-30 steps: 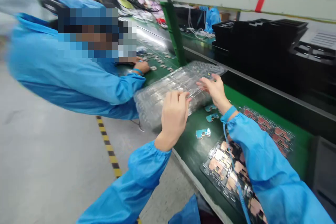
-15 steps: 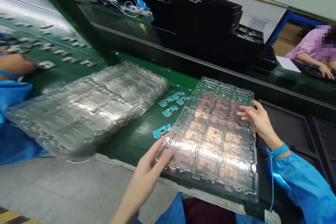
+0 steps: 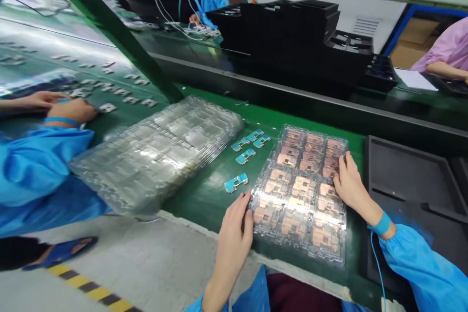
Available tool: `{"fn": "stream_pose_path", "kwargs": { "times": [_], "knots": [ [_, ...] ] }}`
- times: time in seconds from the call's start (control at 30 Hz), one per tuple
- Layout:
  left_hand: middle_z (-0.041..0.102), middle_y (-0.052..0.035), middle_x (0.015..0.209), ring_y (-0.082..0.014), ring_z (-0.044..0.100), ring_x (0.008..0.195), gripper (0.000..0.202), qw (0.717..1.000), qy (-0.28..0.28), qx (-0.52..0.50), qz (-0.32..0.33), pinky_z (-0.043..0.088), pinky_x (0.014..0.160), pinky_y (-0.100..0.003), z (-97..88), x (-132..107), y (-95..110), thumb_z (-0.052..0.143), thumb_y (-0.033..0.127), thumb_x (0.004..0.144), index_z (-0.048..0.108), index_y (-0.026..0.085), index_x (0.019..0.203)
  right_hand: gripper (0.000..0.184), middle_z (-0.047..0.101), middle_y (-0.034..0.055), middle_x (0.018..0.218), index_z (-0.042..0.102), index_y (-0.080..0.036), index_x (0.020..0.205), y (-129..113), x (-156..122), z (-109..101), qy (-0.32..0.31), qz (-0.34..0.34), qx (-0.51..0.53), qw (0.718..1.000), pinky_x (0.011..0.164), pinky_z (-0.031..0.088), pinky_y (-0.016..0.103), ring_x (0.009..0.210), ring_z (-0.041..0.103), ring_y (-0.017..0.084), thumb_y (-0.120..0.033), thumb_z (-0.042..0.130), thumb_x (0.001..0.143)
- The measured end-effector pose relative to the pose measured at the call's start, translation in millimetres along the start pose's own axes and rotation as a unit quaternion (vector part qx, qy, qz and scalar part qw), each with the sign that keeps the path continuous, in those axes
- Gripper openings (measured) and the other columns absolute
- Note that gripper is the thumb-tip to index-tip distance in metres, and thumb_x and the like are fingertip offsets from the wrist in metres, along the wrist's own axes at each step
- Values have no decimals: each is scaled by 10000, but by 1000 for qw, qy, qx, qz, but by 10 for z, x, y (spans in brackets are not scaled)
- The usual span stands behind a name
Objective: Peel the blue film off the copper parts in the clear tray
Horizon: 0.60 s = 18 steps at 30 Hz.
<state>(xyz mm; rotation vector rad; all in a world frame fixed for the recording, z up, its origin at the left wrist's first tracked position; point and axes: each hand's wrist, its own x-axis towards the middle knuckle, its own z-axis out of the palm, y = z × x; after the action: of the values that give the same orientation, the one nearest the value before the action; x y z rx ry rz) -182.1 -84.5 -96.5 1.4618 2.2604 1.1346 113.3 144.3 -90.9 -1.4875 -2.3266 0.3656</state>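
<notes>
- Fingers lie extended, unclenched: left hand (image 3: 236,226) pressed to the near-left edge of the clear tray (image 3: 303,252), right hand (image 3: 349,185) resting on its right rim.
- Tray, filled with copper-coloured parts, sits flat on the green belt (image 3: 204,195) between both hands.
- Step, as I judge it: squaring the tray; any lift calls for an even hold on both edges.
- Beyond the left fingertips lie blue parts (image 3: 236,183), then stacked empty trays (image 3: 161,151); a black tray (image 3: 405,175) crowds the right fingers.

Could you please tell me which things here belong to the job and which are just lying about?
In hand: clear tray of copper parts; left hand at its left edge; right hand on its right side.
Lying about: stack of clear trays; blue pieces on the belt; black trays.
</notes>
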Motion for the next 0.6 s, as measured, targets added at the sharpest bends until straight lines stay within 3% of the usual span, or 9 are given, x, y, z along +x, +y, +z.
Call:
{"fn": "stream_pose_path", "kwargs": {
  "times": [0.17,0.3,0.5,0.6],
  "knots": [
    [734,-113,1436,-350,615,1397,420,998,-18,43,34,506,1152,-572,14,110,94,442,342,1110,672,239,1446,734,224,345,1776,223,11,1708,55,16,-92,-4,-8,-116,993,1236,468,669,1625,349,492,-233,370,1032],
    [763,-117,1345,-348,651,1280,394,997,-17,70,29,525,1070,-549,-54,63,114,447,340,1104,690,230,1394,758,202,324,1791,114,-25,1740,60,-1,-76,5,-50,-124,991,1259,447,672,1651,303,476,-236,343,1049],
    [734,-144,1311,-345,624,1196,420,996,-6,88,25,529,1024,-536,-81,57,126,430,310,1099,673,188,1419,648,286,365,1741,359,60,1628,-53,31,-102,-13,-32,-136,990,1283,431,619,1643,317,481,-251,331,1061],
    [723,-153,1292,-351,617,1160,423,994,-14,100,31,530,1009,-543,-54,72,156,438,308,1092,682,179,1411,646,286,367,1740,376,68,1617,-81,12,-143,-25,-17,-149,988,1256,463,613,1615,370,487,-264,329,1065]
  ]
}}
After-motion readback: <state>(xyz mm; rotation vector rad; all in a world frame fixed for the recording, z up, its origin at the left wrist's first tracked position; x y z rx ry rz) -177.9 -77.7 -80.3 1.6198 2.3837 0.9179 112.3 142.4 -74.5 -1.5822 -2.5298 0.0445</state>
